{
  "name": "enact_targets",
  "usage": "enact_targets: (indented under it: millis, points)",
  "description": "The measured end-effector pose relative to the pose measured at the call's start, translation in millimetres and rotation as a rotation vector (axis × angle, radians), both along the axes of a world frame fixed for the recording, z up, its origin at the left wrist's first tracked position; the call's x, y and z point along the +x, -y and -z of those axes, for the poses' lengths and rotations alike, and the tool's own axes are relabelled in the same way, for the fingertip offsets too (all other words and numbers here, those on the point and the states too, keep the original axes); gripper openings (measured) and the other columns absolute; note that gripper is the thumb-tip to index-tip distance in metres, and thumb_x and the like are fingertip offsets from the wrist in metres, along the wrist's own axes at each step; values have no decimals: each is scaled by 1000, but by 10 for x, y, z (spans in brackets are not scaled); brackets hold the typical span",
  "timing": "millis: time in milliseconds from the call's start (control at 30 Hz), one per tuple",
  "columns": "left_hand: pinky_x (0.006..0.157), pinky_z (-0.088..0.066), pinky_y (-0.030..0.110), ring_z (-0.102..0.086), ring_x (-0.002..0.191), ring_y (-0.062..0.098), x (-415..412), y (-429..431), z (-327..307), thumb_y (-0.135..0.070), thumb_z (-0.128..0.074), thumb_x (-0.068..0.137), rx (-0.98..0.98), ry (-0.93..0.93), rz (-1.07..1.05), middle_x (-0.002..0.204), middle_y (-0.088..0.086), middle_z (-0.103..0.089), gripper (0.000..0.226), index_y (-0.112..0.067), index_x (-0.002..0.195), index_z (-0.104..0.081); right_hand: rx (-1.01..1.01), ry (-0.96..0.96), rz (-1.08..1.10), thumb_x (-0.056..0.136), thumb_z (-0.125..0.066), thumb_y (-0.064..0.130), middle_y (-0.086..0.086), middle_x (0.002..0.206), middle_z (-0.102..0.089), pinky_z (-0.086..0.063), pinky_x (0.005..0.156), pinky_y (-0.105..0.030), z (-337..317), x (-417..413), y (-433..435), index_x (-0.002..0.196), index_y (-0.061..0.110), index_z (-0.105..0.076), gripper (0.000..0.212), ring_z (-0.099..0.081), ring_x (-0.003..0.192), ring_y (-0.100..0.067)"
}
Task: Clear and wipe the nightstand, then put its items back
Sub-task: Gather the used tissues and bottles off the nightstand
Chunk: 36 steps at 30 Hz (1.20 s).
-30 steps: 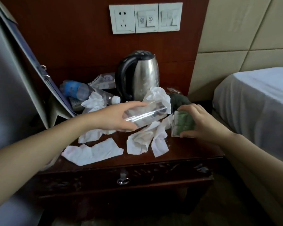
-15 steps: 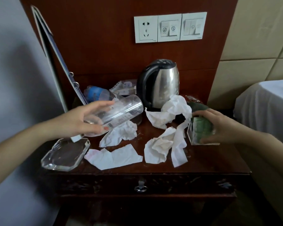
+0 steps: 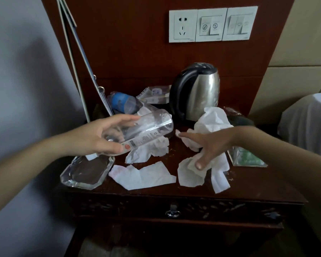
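Head view: my left hand (image 3: 93, 138) grips a clear glass (image 3: 139, 129) tilted above the surface (image 3: 248, 184); my right hand (image 3: 206, 145), fingers spread and holding nothing, hovers over crumpled tissues (image 3: 196, 169) near centre. I'd gather all tissues in one scoop, avoiding the kettle (image 3: 198, 91) behind.

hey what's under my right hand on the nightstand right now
Crumpled white tissues lie under the right hand, spread across the nightstand. Whatever lies beneath that pile is covered. A green packet shows beside the wrist.

A white socket and switch panel (image 3: 213, 24) sits on the far wooden wall; a white-covered bed (image 3: 309, 125) stands right.
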<state>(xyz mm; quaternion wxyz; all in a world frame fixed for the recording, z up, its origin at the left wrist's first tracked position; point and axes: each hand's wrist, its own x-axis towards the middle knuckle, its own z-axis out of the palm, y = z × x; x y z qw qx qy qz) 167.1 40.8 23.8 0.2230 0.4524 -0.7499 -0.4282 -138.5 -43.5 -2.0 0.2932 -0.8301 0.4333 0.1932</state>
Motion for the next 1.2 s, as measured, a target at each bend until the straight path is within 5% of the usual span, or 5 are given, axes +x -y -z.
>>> enact_targets:
  millis: [300,533,767,1000,1200]
  points:
    - [81,-58,34,-62,106,10,-6,-5,49,-64,-82,41,1,-16,-4,127,-35,-51,82,-69,114,-46,-438,353,166,75,-75,30,6,109,-52,-42,66,-19,246,-97,-157,118,28,-53,48,-52,89,-13]
    - [78,-55,24,-65,101,10,165,-107,-13,-70,-79,44,-59,-15,-47,132,-25,-52,84,-64,120,-46,-504,630,204,75,-70,43,6,112,-54,-40,81,-24,-156,81,-75,125,24,-50,56,-51,102,-13]
    - [79,-51,15,-65,104,10,147,-236,16,-70,-79,44,-81,-10,-60,133,-22,-52,84,-63,121,-46,-438,-7,244,77,-62,58,-10,135,-33,-38,95,-50,326,119,238,136,31,-32,72,-31,125,-40]
    - [83,-52,20,-59,113,9,33,-325,5,-56,-85,48,3,-2,17,130,-24,-53,93,-58,129,-40,-547,528,374,83,-68,31,-8,106,-55,-38,62,-25,52,86,167,128,13,-45,53,-51,88,-19]
    - [90,-37,5,-45,115,-7,-461,-326,235,-51,-68,50,16,438,157,124,-22,-45,82,-56,125,-36,-707,871,503,81,-70,31,-2,97,-57,-38,57,-22,-342,-270,-25,117,14,-53,42,-54,84,-17]
